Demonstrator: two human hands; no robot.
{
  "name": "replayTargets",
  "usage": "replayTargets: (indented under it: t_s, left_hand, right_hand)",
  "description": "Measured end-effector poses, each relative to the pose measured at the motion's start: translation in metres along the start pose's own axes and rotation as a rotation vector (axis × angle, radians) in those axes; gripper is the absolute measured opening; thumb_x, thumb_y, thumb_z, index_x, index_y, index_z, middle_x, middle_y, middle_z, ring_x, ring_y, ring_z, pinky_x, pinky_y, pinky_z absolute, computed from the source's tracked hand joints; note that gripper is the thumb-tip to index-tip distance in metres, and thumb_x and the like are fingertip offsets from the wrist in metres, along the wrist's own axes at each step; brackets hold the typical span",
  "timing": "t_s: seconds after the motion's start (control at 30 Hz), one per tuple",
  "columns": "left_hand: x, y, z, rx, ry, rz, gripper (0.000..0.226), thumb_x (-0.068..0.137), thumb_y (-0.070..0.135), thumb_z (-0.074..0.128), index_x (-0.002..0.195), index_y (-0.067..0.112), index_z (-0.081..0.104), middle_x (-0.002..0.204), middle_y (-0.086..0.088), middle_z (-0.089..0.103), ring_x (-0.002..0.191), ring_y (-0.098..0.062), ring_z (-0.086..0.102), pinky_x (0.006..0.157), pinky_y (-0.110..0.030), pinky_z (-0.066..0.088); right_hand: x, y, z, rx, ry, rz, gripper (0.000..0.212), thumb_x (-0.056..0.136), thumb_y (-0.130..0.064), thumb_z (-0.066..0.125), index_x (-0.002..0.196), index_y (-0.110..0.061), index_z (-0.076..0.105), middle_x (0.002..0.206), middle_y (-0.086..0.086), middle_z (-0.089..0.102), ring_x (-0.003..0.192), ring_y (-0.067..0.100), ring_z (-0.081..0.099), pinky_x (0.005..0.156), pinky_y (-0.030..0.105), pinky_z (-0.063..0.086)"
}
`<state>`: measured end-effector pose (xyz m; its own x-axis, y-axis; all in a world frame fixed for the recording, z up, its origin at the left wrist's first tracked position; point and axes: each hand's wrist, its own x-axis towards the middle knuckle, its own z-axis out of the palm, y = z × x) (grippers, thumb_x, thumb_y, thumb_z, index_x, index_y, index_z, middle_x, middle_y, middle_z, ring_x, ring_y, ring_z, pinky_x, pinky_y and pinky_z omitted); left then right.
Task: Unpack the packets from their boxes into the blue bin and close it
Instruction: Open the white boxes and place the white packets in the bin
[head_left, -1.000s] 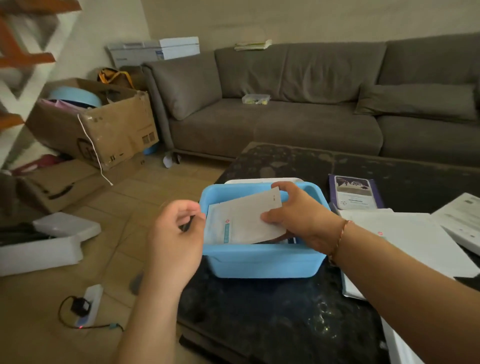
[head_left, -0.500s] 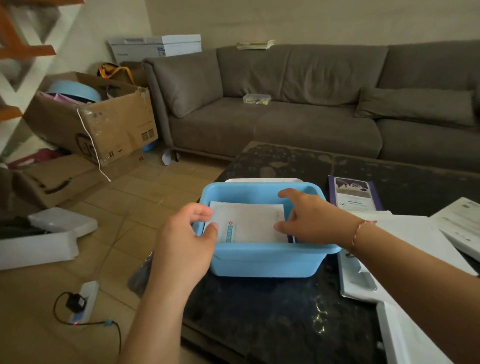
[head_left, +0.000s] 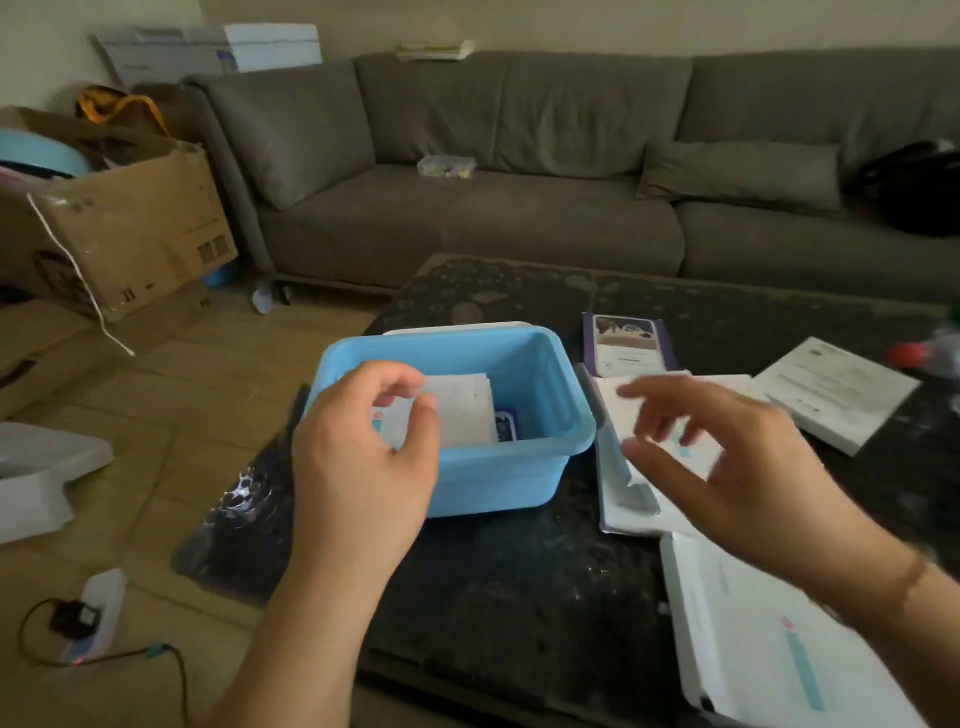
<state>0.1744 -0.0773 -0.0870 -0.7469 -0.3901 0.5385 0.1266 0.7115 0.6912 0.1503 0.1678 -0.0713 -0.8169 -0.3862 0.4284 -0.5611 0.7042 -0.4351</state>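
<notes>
The blue bin (head_left: 571, 421) stands open on the dark table (head_left: 519, 571). White packets (head_left: 462, 410) lie flat inside it, with a dark blue one (head_left: 505, 423) beside them. My left hand (head_left: 363, 457) hovers over the bin's front left rim, its fingers loosely curled and holding nothing. To the right of the bin, my right hand (head_left: 727, 452) is blurred, with its fingers spread and empty, above an opened white box (head_left: 618, 493). The bin's white lid (head_left: 457, 328) lies just behind the bin.
A purple packet box (head_left: 626, 345) lies behind the opened box. Two more white boxes lie at the right (head_left: 836, 389) and front right (head_left: 769, 649). A grey sofa (head_left: 519, 218) runs behind the table. Cardboard boxes (head_left: 130, 234) and a power strip (head_left: 98, 613) sit on the floor at left.
The white packet went down into the bin and was let go. My right hand left the bin and swung right over the opened box. My left hand stayed near the rim.
</notes>
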Motion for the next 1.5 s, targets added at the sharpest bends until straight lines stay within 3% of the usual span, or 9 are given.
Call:
replayTargets:
  t_s: [0.23,0.4,0.53,0.63,0.73,0.83,0.97,1.07,1.5]
  left_hand:
    - [-0.028,0.016,0.036,0.003,-0.169,0.178,0.009,0.088,0.026,0.062,0.090,0.017,0.066,0.091,0.006,0.069,0.087,-0.014,0.063,0.079,-0.003,0.035]
    - [-0.037,0.032,0.045,-0.022,-0.003,0.402,0.022,0.089,0.024,0.058,0.094,0.005,0.068,0.098,-0.007,0.070,0.095,-0.019,0.061,0.090,-0.010,0.038]
    - [-0.055,0.047,0.056,-0.257,-0.129,0.402,0.027,0.091,0.029,0.057,0.100,0.005,0.067,0.104,-0.001,0.070,0.099,-0.012,0.064,0.092,-0.013,0.045]
    - [-0.077,0.069,0.062,-0.567,-0.550,0.129,0.030,0.091,0.040,0.061,0.116,0.024,0.062,0.119,0.019,0.067,0.116,-0.004,0.060,0.093,-0.013,0.047]
    - [-0.100,0.085,0.071,-0.765,-0.792,-0.114,0.029,0.091,0.045,0.056,0.119,0.036,0.057,0.117,0.034,0.063,0.114,0.010,0.058,0.085,-0.003,0.045]
    - [-0.105,0.084,0.076,-0.758,-0.613,-0.006,0.034,0.088,0.056,0.061,0.118,0.042,0.060,0.115,0.025,0.067,0.111,-0.001,0.063,0.084,-0.011,0.051]
    - [-0.099,0.079,0.075,-0.765,-0.486,0.231,0.034,0.089,0.050,0.061,0.122,0.043,0.055,0.114,0.020,0.068,0.106,-0.009,0.067,0.083,-0.016,0.054]
    - [-0.095,0.076,0.076,-0.674,-0.412,0.389,0.021,0.089,0.036,0.064,0.109,0.041,0.060,0.106,0.027,0.065,0.097,-0.005,0.066,0.078,-0.012,0.052]
    - [-0.098,0.079,0.072,-0.970,-0.481,0.143,0.020,0.088,0.033,0.066,0.108,0.028,0.062,0.102,-0.001,0.074,0.092,-0.018,0.070,0.072,-0.021,0.057]
  right_hand:
    - [-0.156,0.052,0.040,-0.414,-0.222,0.177,0.073,0.077,-0.085,0.038,0.119,-0.031,0.061,0.119,-0.009,0.069,0.111,0.016,0.062,0.105,0.027,0.033]
    - [-0.173,0.053,0.038,-0.303,0.014,0.121,0.040,0.084,-0.060,0.054,0.095,-0.029,0.076,0.118,-0.012,0.070,0.118,0.016,0.063,0.102,0.036,0.042]
    - [-0.157,0.032,-0.008,0.111,0.270,0.120,0.033,0.084,-0.052,0.063,0.086,-0.022,0.076,0.109,-0.012,0.073,0.108,0.011,0.067,0.091,0.026,0.051]
    - [-0.133,0.013,-0.036,0.621,0.119,0.313,0.019,0.059,-0.052,0.082,0.060,-0.035,0.076,0.080,-0.022,0.074,0.079,-0.001,0.071,0.071,0.008,0.051]
    - [-0.139,0.014,-0.032,0.952,0.580,0.369,0.016,0.075,-0.033,0.071,0.080,-0.019,0.078,0.081,0.005,0.076,0.075,0.017,0.073,0.063,0.015,0.054]
    - [-0.140,0.020,-0.029,1.014,0.642,0.337,0.043,0.070,-0.054,0.077,0.091,-0.016,0.075,0.087,0.010,0.075,0.076,0.018,0.070,0.066,0.017,0.054]
    - [-0.139,0.027,-0.034,0.824,0.717,0.241,0.016,0.082,-0.016,0.062,0.093,-0.024,0.072,0.097,0.007,0.076,0.091,0.020,0.072,0.076,0.024,0.057]
    - [-0.142,0.030,-0.041,0.693,0.635,0.126,0.005,0.091,-0.022,0.065,0.093,-0.021,0.070,0.101,0.006,0.074,0.096,0.028,0.070,0.078,0.034,0.057]
    - [-0.131,0.024,-0.048,0.375,0.504,0.169,0.005,0.082,-0.027,0.069,0.086,-0.027,0.066,0.097,-0.015,0.074,0.088,0.010,0.071,0.070,0.014,0.053]
